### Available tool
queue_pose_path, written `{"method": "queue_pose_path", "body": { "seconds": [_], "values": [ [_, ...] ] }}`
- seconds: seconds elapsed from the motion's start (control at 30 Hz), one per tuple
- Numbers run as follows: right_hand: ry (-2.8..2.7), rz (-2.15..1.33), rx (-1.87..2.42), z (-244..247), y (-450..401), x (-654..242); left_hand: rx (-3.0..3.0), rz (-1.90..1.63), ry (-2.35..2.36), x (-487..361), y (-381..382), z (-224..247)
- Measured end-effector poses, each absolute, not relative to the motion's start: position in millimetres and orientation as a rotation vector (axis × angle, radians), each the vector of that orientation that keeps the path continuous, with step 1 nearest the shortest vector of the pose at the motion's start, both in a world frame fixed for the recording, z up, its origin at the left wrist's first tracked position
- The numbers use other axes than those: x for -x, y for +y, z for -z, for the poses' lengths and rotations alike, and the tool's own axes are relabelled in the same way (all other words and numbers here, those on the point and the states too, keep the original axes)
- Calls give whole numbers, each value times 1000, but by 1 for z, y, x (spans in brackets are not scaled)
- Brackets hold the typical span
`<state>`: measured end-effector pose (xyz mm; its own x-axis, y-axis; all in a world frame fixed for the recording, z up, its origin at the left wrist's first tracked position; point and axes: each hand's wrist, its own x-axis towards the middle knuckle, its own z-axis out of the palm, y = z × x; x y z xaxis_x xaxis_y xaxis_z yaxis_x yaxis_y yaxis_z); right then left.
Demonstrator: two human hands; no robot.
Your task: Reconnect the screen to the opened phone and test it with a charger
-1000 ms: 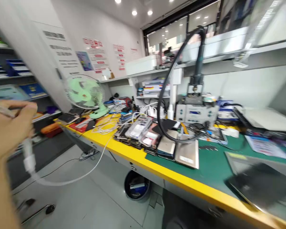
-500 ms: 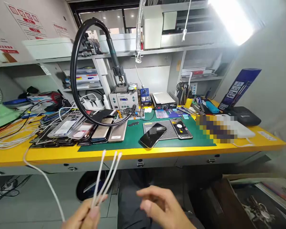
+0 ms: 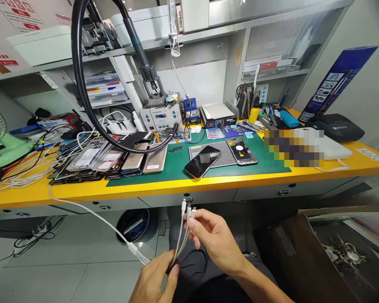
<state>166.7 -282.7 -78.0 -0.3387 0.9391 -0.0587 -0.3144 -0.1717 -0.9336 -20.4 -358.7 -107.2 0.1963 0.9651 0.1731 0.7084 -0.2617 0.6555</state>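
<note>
Yellow edging runs along the front of the bench (image 3: 164,183), with the lap and bare floor below it, to the near side. Over the lap, clear of that edge, the left hand (image 3: 158,273) comes up from the bottom, its thumb and fingers pressed together around the white cable's (image 3: 97,219) three branches. Its wrist is cut off by the frame. Farther up, the right hand (image 3: 219,242) reaches in from the lower right, its wrist angled inward; thumb and index finger pinch the branches near the plugs (image 3: 183,205), the other fingers curled. Its fingertips partly hide the branches, and the exact contact is hard to make out. Leftward from the left hand, the cable rises to the bench edge.

To the right stands a brown box (image 3: 284,248) with keys (image 3: 347,252), cut off by the frame. The bin (image 3: 117,230) sits on the floor at left, under the bench. On the green mat (image 3: 177,169), a dark phone (image 3: 202,163) overlaps a perforated plate (image 3: 225,158), with an opened phone (image 3: 242,152) at its right end. Pixelation covers something on the bench farther right. Behind, a black hose (image 3: 78,71) arches before the shelf (image 3: 205,35); its top is out of frame.
</note>
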Motion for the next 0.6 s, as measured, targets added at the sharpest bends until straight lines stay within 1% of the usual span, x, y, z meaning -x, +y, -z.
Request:
{"method": "queue_pose_path", "body": {
  "seconds": [0.1,0.17,0.27,0.43,0.6],
  "values": [
    [-1108,-1704,831,80,-282,-163,-1873,-738,1514,16,-348,97],
    [-1115,-1718,832,81,-280,-162,-1671,-823,1462,11,-336,88],
    [-1129,-1703,864,82,-276,-161,-1576,-930,1453,5,-318,82],
    [-1078,-1646,970,84,-270,-158,-1608,-980,1440,7,-300,86],
    [-1093,-1650,1087,96,-262,-149,-1844,-871,1341,13,-285,84]
  ]
}}
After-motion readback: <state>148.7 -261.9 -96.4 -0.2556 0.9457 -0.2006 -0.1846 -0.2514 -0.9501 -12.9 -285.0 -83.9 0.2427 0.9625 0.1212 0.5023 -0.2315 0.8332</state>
